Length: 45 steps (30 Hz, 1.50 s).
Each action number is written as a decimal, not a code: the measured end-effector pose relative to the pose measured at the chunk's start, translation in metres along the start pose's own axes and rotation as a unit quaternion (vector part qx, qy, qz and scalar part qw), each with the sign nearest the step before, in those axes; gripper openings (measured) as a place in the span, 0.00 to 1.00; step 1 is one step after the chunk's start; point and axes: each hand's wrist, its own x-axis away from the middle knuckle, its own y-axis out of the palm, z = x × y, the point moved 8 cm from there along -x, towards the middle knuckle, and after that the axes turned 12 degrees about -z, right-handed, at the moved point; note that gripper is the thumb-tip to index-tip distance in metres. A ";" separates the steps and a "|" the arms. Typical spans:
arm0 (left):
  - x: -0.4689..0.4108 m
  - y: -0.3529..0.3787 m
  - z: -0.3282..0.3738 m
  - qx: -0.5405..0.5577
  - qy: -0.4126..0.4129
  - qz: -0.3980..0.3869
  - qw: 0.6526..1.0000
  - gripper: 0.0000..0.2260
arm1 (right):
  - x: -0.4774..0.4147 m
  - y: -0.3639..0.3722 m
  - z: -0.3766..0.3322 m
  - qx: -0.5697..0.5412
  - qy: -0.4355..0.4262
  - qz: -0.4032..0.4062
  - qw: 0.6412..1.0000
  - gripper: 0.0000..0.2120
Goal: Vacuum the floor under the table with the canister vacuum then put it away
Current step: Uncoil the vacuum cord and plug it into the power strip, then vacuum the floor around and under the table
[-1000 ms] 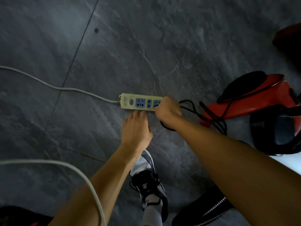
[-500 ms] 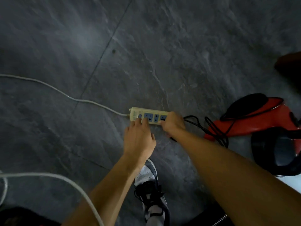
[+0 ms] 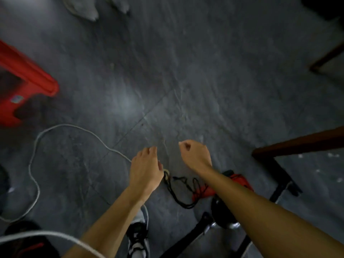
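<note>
My left hand hovers over the dark floor with its fingers loose and nothing in it. It hides most of the pale power strip, of which only an end shows. The vacuum's black cord runs from that end in loops to the red canister vacuum, which lies partly under my right forearm. My right hand is curled into a loose fist above the floor, holding nothing that I can see. The picture is blurred.
A white cable loops over the floor at the left. A red stool stands at the far left. Dark wooden table legs and black bars are at the right. My shoe is at the bottom.
Both hands have come up off the power strip. My right hand has let go of the plug end and closed into a fist. The view has swung, bringing the stool and table legs in.
</note>
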 end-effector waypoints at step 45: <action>0.461 0.008 0.466 0.006 0.134 0.039 0.990 0.20 | 0.572 -0.325 0.278 -0.044 -0.029 0.122 0.991 0.15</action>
